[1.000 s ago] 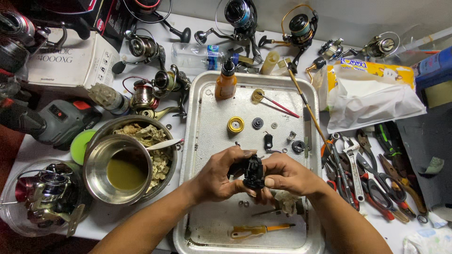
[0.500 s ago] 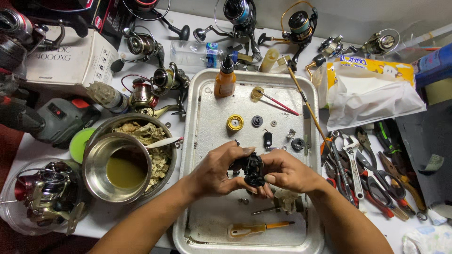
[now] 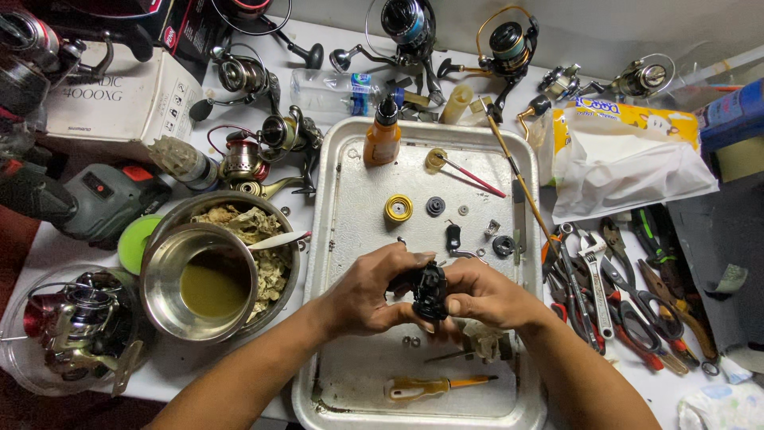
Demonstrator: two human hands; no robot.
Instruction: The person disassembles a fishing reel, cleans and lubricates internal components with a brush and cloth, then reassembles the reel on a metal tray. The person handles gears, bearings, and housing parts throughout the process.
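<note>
Clearly mid-job: left of the grip stands a steel bowl (image 3: 208,279) of yellowish liquid. The left hand (image 3: 368,293) and right hand (image 3: 485,295) both clench a black reel body (image 3: 430,291) over the metal tray (image 3: 338,199). Beyond the grip lie removed parts, a yellow spool (image 3: 399,209) among them; reassembly seemingly remains. Right of it, pliers (image 3: 629,302).

Both forearms reach in from the bottom edge and meet mid-frame. The left hand (image 3: 368,293) and right hand (image 3: 485,296) face each other, fingers curled inward, fingertips nearly touching.
</note>
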